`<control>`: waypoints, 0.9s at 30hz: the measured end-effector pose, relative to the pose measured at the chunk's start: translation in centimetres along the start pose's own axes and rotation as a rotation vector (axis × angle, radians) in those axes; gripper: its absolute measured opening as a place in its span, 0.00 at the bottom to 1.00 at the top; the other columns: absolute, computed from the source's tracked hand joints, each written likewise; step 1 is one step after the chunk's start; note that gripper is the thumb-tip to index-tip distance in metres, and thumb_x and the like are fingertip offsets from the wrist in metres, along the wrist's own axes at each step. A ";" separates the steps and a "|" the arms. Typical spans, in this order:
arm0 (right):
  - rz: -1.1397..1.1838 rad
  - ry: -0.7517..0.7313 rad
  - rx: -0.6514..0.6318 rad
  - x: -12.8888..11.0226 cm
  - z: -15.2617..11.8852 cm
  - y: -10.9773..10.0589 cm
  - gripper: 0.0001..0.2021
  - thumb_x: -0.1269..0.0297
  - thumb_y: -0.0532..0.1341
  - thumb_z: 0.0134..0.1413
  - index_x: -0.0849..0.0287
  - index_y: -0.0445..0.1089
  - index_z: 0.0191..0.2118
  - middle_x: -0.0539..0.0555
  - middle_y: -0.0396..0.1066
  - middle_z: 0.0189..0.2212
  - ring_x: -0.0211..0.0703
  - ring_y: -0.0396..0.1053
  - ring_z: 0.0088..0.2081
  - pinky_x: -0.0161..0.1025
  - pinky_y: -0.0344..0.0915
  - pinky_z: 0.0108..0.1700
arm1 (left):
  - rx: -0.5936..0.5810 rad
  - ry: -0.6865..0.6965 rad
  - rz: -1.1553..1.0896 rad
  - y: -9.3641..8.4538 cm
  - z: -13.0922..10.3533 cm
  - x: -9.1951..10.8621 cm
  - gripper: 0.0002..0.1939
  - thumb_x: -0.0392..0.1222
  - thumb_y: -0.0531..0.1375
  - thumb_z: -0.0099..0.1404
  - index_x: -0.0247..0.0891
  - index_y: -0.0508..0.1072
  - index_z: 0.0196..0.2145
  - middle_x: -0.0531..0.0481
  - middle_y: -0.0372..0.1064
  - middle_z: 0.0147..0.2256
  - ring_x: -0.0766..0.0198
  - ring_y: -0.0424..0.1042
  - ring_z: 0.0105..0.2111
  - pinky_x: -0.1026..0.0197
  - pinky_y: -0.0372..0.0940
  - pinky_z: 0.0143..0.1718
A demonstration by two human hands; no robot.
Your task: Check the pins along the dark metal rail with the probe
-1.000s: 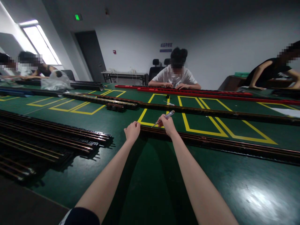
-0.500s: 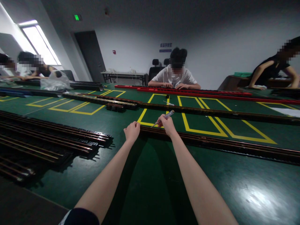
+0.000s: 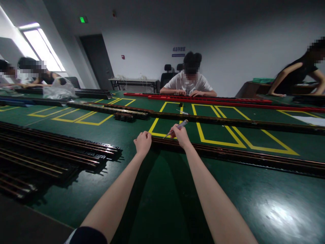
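A long dark rail (image 3: pixel 238 156) with copper-coloured strips runs from the middle of the green table to the right edge of view. My left hand (image 3: pixel 143 144) is closed around the rail's left end. In my right hand (image 3: pixel 180 135) is a slim screwdriver (image 3: pixel 182 124) with a clear handle, gripped by curled fingers. Its thin shaft slants down to the left, and the tip is at the rail, a short way right of my left hand. Whether the tip touches the rail is too small to tell.
Several dark rails (image 3: pixel 50 145) lie at the left. Another long rail (image 3: pixel 228 124) crosses beyond my hands, with short pieces (image 3: pixel 124 116) beside it. Red rails (image 3: pixel 215 99) lie before a seated person (image 3: pixel 190 81). A plastic bag (image 3: pixel 59 88) is at the far left.
Both hands and the screwdriver have hardly moved. At the far right, a person in black has shifted slightly to the right.
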State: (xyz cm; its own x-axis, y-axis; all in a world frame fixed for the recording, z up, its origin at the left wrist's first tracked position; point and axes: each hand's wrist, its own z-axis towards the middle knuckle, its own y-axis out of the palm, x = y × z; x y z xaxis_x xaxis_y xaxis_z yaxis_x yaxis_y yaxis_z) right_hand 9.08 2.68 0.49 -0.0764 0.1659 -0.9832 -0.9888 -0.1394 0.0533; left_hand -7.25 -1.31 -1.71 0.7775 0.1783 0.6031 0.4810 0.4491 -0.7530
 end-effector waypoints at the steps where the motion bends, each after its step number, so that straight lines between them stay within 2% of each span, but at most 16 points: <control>1: -0.001 0.002 0.002 0.0 0.0 0.0 0.12 0.72 0.56 0.49 0.59 0.61 0.18 0.47 0.65 0.18 0.32 0.63 0.20 0.30 0.64 0.24 | 0.032 0.020 0.013 0.1 -0.1 0.1 0.16 0.42 0.44 0.65 0.41 0.71 0.35 0.46 0.72 0.42 0.55 0.68 0.45 0.51 0.56 0.49; 6: -0.005 0.013 0.004 -0.2 -0.1 0.1 0.12 0.73 0.55 0.50 0.59 0.61 0.17 0.48 0.65 0.18 0.32 0.63 0.19 0.30 0.64 0.23 | 0.146 0.205 0.116 0.4 -0.7 0.4 0.17 0.41 0.44 0.66 0.41 0.72 0.36 0.45 0.71 0.42 0.55 0.67 0.45 0.51 0.53 0.50; 8: -0.004 0.011 0.010 -0.3 -0.1 0.1 0.13 0.74 0.55 0.50 0.59 0.61 0.17 0.48 0.65 0.18 0.32 0.63 0.19 0.31 0.64 0.23 | 0.101 0.302 0.155 0.5 -0.9 0.6 0.17 0.41 0.44 0.66 0.41 0.73 0.35 0.46 0.72 0.41 0.56 0.67 0.45 0.50 0.51 0.51; 11: -0.012 0.009 0.014 -0.4 -0.2 0.1 0.12 0.74 0.55 0.50 0.59 0.62 0.18 0.48 0.66 0.18 0.32 0.64 0.20 0.31 0.64 0.23 | -0.038 0.394 0.196 0.6 -0.9 0.6 0.19 0.40 0.43 0.66 0.41 0.74 0.34 0.48 0.74 0.41 0.58 0.68 0.44 0.53 0.53 0.50; 13: -0.022 0.013 0.014 -0.4 -0.2 0.2 0.13 0.74 0.55 0.50 0.59 0.61 0.18 0.48 0.66 0.19 0.32 0.64 0.19 0.30 0.64 0.24 | -0.074 0.410 0.209 0.6 -0.8 0.5 0.20 0.40 0.43 0.67 0.40 0.74 0.35 0.47 0.74 0.41 0.59 0.68 0.43 0.55 0.56 0.47; 20: -0.058 0.057 -0.009 -0.5 0.2 0.0 0.13 0.76 0.54 0.50 0.60 0.62 0.17 0.48 0.66 0.18 0.32 0.64 0.19 0.30 0.64 0.24 | -0.039 0.443 0.202 0.9 -0.5 0.0 0.20 0.40 0.43 0.68 0.37 0.74 0.35 0.46 0.74 0.39 0.58 0.69 0.40 0.56 0.61 0.42; 23: -0.122 0.052 -0.073 -0.8 0.3 -0.8 0.12 0.74 0.56 0.51 0.61 0.64 0.18 0.49 0.68 0.18 0.32 0.65 0.20 0.30 0.64 0.25 | -0.030 0.448 0.190 1.0 -0.5 -0.1 0.19 0.40 0.44 0.68 0.37 0.74 0.34 0.45 0.75 0.39 0.59 0.69 0.39 0.57 0.62 0.41; 27: -0.145 0.039 -0.236 -1.4 0.2 -2.0 0.08 0.71 0.59 0.51 0.61 0.68 0.22 0.49 0.71 0.22 0.32 0.67 0.22 0.30 0.65 0.28 | -0.026 0.464 0.180 1.1 -0.5 -0.1 0.19 0.40 0.44 0.67 0.37 0.74 0.34 0.46 0.75 0.39 0.59 0.69 0.39 0.57 0.63 0.40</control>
State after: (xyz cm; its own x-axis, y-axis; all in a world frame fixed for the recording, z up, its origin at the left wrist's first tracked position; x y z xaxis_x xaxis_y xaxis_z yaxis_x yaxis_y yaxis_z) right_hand 11.15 2.96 1.85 0.0734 0.1633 -0.9838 -0.9313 -0.3416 -0.1262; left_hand -6.64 -1.29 -2.73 0.9446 -0.1601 0.2866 0.3280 0.4239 -0.8442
